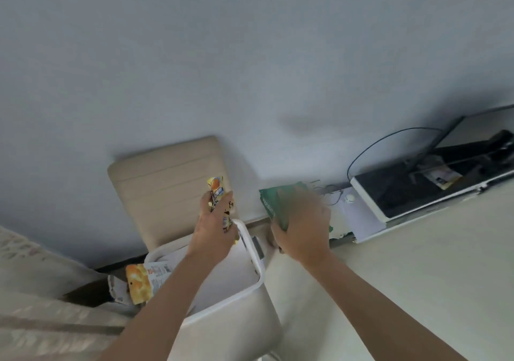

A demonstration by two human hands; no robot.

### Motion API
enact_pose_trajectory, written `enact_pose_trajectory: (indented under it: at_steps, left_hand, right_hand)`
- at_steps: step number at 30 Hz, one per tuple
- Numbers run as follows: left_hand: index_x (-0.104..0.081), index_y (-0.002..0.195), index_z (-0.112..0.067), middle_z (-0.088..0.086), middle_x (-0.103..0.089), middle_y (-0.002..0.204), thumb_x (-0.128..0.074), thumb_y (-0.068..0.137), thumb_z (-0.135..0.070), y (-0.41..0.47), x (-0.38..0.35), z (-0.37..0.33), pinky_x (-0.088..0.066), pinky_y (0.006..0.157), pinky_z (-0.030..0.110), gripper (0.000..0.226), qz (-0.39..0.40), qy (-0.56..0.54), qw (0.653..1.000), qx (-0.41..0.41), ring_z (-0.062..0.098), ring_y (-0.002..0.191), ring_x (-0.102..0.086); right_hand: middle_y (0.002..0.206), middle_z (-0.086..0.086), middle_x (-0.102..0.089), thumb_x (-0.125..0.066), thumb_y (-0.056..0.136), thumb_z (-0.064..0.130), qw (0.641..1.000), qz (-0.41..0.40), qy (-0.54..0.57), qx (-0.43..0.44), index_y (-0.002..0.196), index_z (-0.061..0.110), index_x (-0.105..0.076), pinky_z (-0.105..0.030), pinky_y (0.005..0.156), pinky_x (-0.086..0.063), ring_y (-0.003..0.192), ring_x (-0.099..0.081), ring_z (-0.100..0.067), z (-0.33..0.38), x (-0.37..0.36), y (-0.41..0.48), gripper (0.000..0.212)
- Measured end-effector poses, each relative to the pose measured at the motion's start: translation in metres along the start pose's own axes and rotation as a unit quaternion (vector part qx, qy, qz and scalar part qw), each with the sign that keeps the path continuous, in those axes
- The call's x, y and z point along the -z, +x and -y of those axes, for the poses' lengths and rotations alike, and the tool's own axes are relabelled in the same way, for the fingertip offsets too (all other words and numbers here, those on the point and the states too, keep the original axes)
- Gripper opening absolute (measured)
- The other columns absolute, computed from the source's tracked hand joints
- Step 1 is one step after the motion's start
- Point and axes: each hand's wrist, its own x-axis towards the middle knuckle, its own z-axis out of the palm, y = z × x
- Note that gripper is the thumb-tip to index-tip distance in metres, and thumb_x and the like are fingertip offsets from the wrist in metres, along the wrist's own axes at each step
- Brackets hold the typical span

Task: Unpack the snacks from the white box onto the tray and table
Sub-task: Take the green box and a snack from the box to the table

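above the white box (250, 252) we see the left hand (214, 235) clamped on a yellow snack packet (217, 193) and the right hand (301, 231) gripping a green snack bag (274, 200), another orange packet (137, 282) lying just beside the box.

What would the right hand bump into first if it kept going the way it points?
Probably the wall socket just beyond the green packet that the right hand holds, though blur leaves depth uncertain.

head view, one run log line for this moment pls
left hand: holds yellow snack packet | right hand: holds green packet | white box: orange packet at rim
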Motion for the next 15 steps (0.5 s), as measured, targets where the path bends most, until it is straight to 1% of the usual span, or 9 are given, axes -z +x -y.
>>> enact_pose_trajectory:
  at_steps: [2,3,6,8,10,13,15]
  left_hand:
    - [-0.042,0.153,-0.032,-0.005,-0.013,0.160,-0.070,0.090,-0.011,0.002,0.011,-0.013,-0.047,0.105,0.038,0.072,0.014,0.004,0.999,-0.030,0.030,0.125,-0.053]
    - [-0.043,0.153,-0.032,-0.005,-0.012,0.161,-0.069,0.090,-0.010,0.002,0.016,-0.021,-0.046,0.104,0.034,0.072,0.022,0.002,0.999,-0.047,0.029,0.124,-0.054]
    - [-0.044,0.152,-0.033,-0.009,-0.014,0.159,-0.067,0.091,-0.009,0.002,0.024,-0.047,-0.038,0.098,0.019,0.070,0.049,-0.015,0.992,-0.112,0.016,0.120,-0.050]
    - [-0.044,0.152,-0.032,-0.010,-0.016,0.157,-0.067,0.091,-0.009,0.002,0.023,-0.066,-0.034,0.097,0.012,0.070,0.068,-0.022,0.986,-0.151,0.008,0.118,-0.044]
    - [-0.045,0.152,-0.032,-0.010,-0.017,0.156,-0.067,0.091,-0.008,0.002,0.016,-0.088,-0.034,0.097,0.008,0.070,0.088,-0.032,0.976,-0.195,0.008,0.121,-0.045]
    - [-0.046,0.150,-0.032,-0.014,-0.016,0.154,-0.068,0.090,-0.007,0.003,-0.003,-0.122,-0.033,0.087,-0.004,0.069,0.120,-0.039,0.960,-0.251,0.010,0.120,-0.048]
    - [-0.046,0.150,-0.032,-0.016,-0.016,0.153,-0.069,0.090,-0.007,0.000,-0.022,-0.146,-0.035,0.086,-0.005,0.070,0.139,-0.043,0.948,-0.284,0.011,0.122,-0.050]
  right_hand:
    - [0.142,-0.009,-0.051,-0.048,0.082,0.049,0.999,-0.029,0.000,-0.018,0.139,0.027,-0.051,-0.052,0.089,-0.049,0.127,-0.048,-0.036,-0.002,0.017,-0.007,0.061]
    - [0.142,-0.009,-0.051,-0.046,0.082,0.049,0.999,-0.046,-0.001,-0.026,0.139,0.027,-0.050,-0.052,0.088,-0.050,0.126,-0.048,-0.035,-0.004,0.025,-0.011,0.061]
    - [0.142,-0.007,-0.052,-0.046,0.083,0.049,0.994,-0.094,-0.008,-0.062,0.140,0.027,-0.051,-0.049,0.089,-0.049,0.125,-0.047,-0.033,-0.010,0.049,-0.026,0.061]
    - [0.143,-0.006,-0.050,-0.050,0.084,0.049,0.989,-0.117,-0.008,-0.088,0.140,0.027,-0.051,-0.049,0.090,-0.049,0.126,-0.046,-0.032,-0.018,0.064,-0.037,0.060]
    - [0.144,-0.005,-0.049,-0.054,0.085,0.048,0.984,-0.139,-0.014,-0.112,0.141,0.027,-0.051,-0.050,0.092,-0.049,0.128,-0.045,-0.031,-0.031,0.080,-0.051,0.059]
    - [0.143,-0.004,-0.049,-0.053,0.085,0.049,0.974,-0.167,-0.033,-0.152,0.140,0.027,-0.053,-0.049,0.093,-0.047,0.129,-0.044,-0.030,-0.058,0.103,-0.074,0.059]
    - [0.144,-0.004,-0.048,-0.052,0.085,0.050,0.967,-0.172,-0.052,-0.183,0.141,0.028,-0.052,-0.050,0.094,-0.047,0.130,-0.043,-0.030,-0.079,0.119,-0.090,0.060]
